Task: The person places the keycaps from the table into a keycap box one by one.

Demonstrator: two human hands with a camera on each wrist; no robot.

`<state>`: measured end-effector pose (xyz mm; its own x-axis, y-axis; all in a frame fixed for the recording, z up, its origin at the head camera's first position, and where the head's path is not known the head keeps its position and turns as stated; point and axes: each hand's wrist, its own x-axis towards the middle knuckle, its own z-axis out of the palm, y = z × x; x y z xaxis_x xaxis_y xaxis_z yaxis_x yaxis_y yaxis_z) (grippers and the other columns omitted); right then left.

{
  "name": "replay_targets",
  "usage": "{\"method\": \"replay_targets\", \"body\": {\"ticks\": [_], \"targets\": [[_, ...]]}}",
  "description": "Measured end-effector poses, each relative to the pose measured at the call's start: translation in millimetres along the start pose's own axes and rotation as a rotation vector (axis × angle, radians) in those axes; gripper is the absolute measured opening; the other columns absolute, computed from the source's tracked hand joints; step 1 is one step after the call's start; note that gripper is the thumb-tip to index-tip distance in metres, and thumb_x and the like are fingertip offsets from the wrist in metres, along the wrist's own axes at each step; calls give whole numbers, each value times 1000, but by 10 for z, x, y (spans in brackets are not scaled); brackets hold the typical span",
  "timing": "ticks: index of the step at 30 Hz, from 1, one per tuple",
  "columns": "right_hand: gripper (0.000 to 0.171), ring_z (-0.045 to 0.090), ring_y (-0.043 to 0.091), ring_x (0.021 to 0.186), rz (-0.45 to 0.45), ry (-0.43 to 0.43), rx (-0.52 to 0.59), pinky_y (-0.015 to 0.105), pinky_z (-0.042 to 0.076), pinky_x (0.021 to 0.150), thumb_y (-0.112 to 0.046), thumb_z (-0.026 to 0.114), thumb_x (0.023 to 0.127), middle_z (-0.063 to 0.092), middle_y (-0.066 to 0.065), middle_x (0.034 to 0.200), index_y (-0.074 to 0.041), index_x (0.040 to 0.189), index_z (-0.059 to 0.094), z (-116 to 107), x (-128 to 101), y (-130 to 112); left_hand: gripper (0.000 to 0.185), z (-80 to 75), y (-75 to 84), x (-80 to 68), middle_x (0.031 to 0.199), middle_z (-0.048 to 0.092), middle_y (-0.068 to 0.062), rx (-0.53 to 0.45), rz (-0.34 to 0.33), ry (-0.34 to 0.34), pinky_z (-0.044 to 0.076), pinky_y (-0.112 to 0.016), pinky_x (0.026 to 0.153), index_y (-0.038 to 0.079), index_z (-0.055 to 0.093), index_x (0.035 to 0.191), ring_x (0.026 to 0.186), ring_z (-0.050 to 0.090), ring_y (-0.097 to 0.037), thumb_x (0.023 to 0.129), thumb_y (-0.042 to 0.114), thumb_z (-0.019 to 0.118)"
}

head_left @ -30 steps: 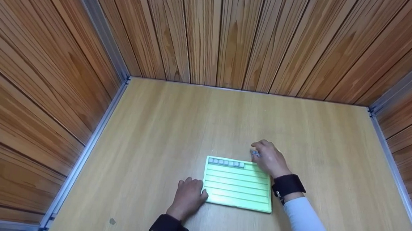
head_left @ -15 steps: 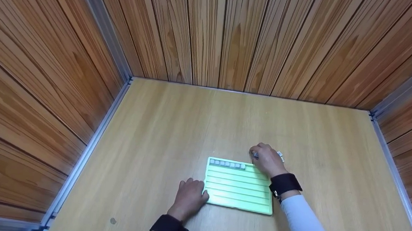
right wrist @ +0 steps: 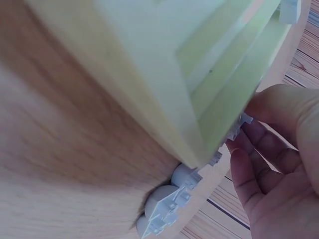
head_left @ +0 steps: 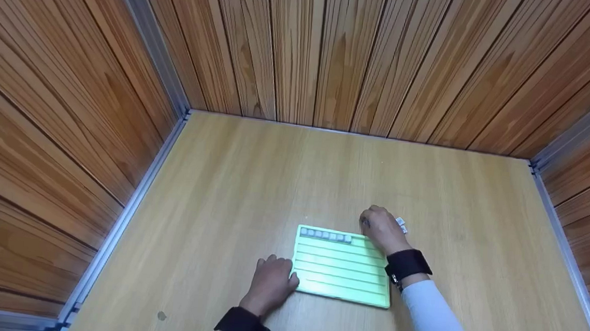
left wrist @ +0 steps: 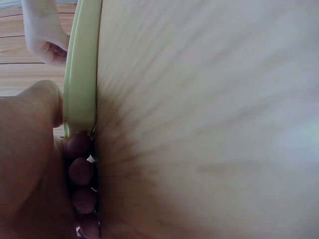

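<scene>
A light green tray (head_left: 342, 272) with parallel ridges lies on the table, and a row of small grey keycap-like pieces (head_left: 325, 235) fills part of its far slot. My left hand (head_left: 271, 283) holds the tray's left edge, thumb (left wrist: 45, 102) against it and fingertips (left wrist: 81, 171) lined up beside the corner. Just beyond the far right corner, my right hand (head_left: 384, 230) pinches a small grey keycap-like piece (right wrist: 236, 128), mostly covered by the fingers. More loose pieces (right wrist: 162, 211) lie beside the tray corner in the right wrist view, their stemmed undersides showing.
A couple of pale pieces (head_left: 401, 225) lie right of my right hand. Wood-plank walls (head_left: 334, 54) with grey metal edging (head_left: 140, 191) enclose the table (head_left: 284, 170) at the back and sides. A small dark spot (head_left: 161, 316) marks the table at front left.
My right hand has turned slightly and its fingers have closed in over the pieces beneath them. Pale pieces now show to its right. The left hand stays on the tray; the head view shifts slightly.
</scene>
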<state>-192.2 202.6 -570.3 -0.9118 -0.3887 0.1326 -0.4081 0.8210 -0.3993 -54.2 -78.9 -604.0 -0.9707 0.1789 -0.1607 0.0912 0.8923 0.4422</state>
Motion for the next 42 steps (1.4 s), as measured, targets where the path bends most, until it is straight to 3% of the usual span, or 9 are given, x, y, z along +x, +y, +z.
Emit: {"method": "replay_targets", "body": {"ticks": [6, 13, 23, 31, 42], "targets": [[4, 62, 28, 80, 12, 21, -13, 42, 51, 70, -1, 73, 84, 64, 7, 84, -4, 87, 75, -29, -11, -56, 21, 3, 3, 7, 67, 46, 3, -13, -10, -16, 27, -37, 71, 16, 54, 75, 71, 35, -19, 91, 31, 54], [9, 60, 22, 78, 68, -6, 67, 38, 50, 69, -7, 70, 88, 60, 5, 91, -4, 97, 73, -70, -49, -102, 22, -1, 12, -5, 67, 45, 3, -5, -3, -4, 27, -37, 71, 16, 53, 75, 71, 35, -19, 91, 32, 55], [31, 64, 25, 91, -24, 25, 139, 39, 54, 78, 3, 68, 83, 63, 12, 108, 2, 115, 68, -150, -108, -135, 22, 1, 31, 0, 66, 45, 3, -3, -18, -9, 27, -38, 72, 13, 57, 77, 71, 35, -20, 90, 31, 54], [24, 65, 25, 95, -35, 62, 208, 40, 54, 82, 4, 72, 86, 65, 11, 106, 1, 109, 68, -146, -153, -172, 22, 5, 18, -1, 66, 46, 2, -17, -13, -12, 28, -38, 72, 13, 57, 76, 71, 36, -20, 90, 30, 55], [22, 66, 22, 89, -42, 77, 234, 37, 55, 76, 5, 73, 85, 65, 9, 101, -3, 105, 66, -101, -236, -226, 22, 1, 25, 6, 68, 47, 3, -21, -21, -24, 27, -38, 72, 14, 57, 78, 72, 36, -20, 91, 32, 54]]}}
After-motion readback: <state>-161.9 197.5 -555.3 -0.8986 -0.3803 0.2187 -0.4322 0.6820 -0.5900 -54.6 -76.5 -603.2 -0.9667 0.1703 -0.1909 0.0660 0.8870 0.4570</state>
